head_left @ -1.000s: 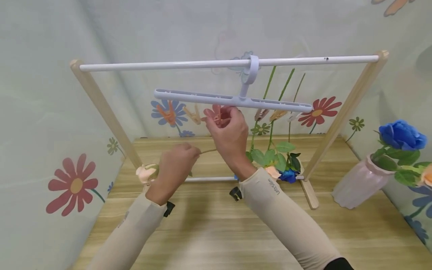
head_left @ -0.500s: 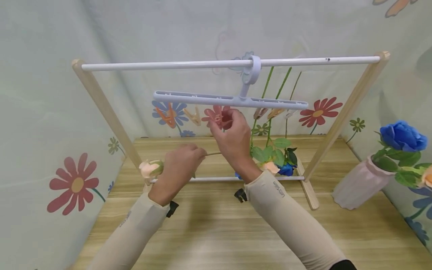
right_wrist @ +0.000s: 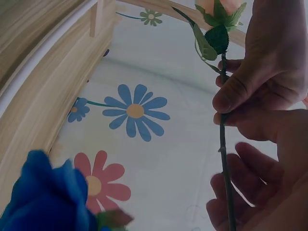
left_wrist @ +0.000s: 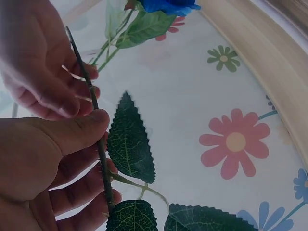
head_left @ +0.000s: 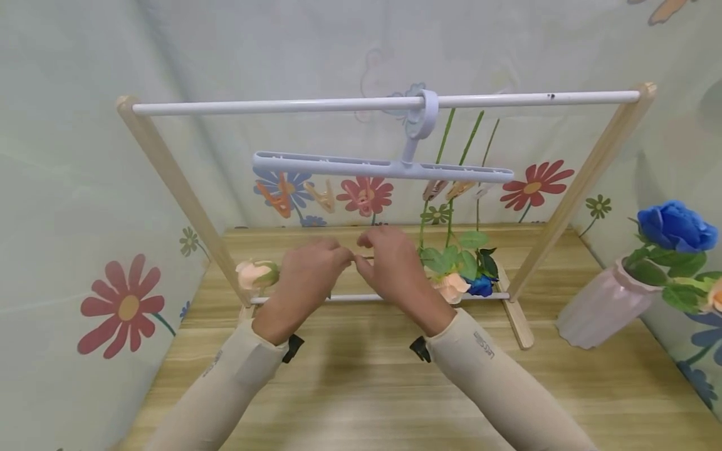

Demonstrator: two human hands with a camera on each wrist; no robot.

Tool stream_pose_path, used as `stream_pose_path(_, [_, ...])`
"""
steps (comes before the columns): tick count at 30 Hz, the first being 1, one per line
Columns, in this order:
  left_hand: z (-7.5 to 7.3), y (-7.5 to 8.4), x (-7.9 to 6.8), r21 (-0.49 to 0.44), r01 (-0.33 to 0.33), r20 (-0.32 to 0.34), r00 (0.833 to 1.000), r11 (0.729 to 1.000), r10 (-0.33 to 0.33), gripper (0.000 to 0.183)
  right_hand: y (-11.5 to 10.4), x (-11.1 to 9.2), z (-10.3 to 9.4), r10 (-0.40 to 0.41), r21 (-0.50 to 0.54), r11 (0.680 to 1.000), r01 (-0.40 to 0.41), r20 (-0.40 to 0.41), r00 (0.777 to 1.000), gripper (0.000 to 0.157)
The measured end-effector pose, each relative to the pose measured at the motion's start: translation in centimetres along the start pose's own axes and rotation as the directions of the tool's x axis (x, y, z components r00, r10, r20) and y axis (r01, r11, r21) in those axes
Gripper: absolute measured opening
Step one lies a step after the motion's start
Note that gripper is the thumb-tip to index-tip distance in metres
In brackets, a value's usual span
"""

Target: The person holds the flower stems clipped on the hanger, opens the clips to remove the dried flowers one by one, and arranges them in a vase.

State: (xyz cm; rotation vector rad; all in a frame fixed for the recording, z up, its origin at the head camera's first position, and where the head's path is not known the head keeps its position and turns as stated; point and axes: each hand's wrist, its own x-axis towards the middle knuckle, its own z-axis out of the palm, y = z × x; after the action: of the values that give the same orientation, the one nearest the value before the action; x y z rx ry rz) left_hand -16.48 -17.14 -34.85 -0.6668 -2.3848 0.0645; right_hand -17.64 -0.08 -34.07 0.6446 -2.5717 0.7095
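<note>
My left hand (head_left: 310, 269) pinches the green stem (left_wrist: 102, 163) of a pale peach rose (head_left: 256, 274) between thumb and fingers. The bloom points left, and serrated leaves (left_wrist: 130, 139) hang off the stem. My right hand (head_left: 395, 260) is at the stem's bare end, its fingers loosely bent and spread, with the stem lying across them. Above both hands hangs a pale hanger (head_left: 338, 166). Its orange clip (head_left: 276, 200), beige clip (head_left: 323, 196) and pink clip (head_left: 365, 202) hold nothing. Clips on its right half grip stems of upside-down roses, including a peach one (head_left: 452, 288) and a blue one (head_left: 481, 285).
The hanger hooks over the white rod (head_left: 254, 106) of a wooden-legged rack (head_left: 175, 188). A lower white rod (head_left: 355, 298) runs behind the hands. At right on the wooden table (head_left: 350, 388) stands a pink vase (head_left: 609, 304) with a blue rose (head_left: 677, 225) and others.
My right hand has left the pink clip and come down to the bare end of the rose stem. My left hand has shifted slightly right with the rose.
</note>
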Motion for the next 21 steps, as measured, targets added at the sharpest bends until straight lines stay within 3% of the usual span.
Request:
stream_pose_path(4, [0.0, 0.4, 0.1, -0.015, -0.013, 0.023, 1.000, 1.000, 0.013, 0.006, 0.6, -1.2, 0.0, -0.098, -0.067, 0.993, 0.099, 0.023, 0.995, 0.015])
stream_pose_path(10, [0.1, 0.9, 0.2, -0.046, -0.043, -0.019, 0.999, 0.998, 0.042, 0.008, 1.2, -2.2, 0.4, -0.222, -0.172, 0.964, 0.204, -0.091, 0.971, 0.014])
stream_pose_path(17, [0.8, 1.3, 0.3, -0.025, -0.089, -0.129, 0.988, 0.996, 0.086, 0.023, 1.5, -2.7, 0.9, -0.291, -0.347, 0.912, 0.218, -0.174, 0.941, 0.004])
stream_pose_path(21, [1.1, 1.6, 0.4, -0.037, -0.104, -0.184, 0.978, 0.994, 0.095, 0.023, 1.8, -3.0, 1.0, -0.298, -0.360, 0.907, 0.216, -0.189, 0.936, 0.004])
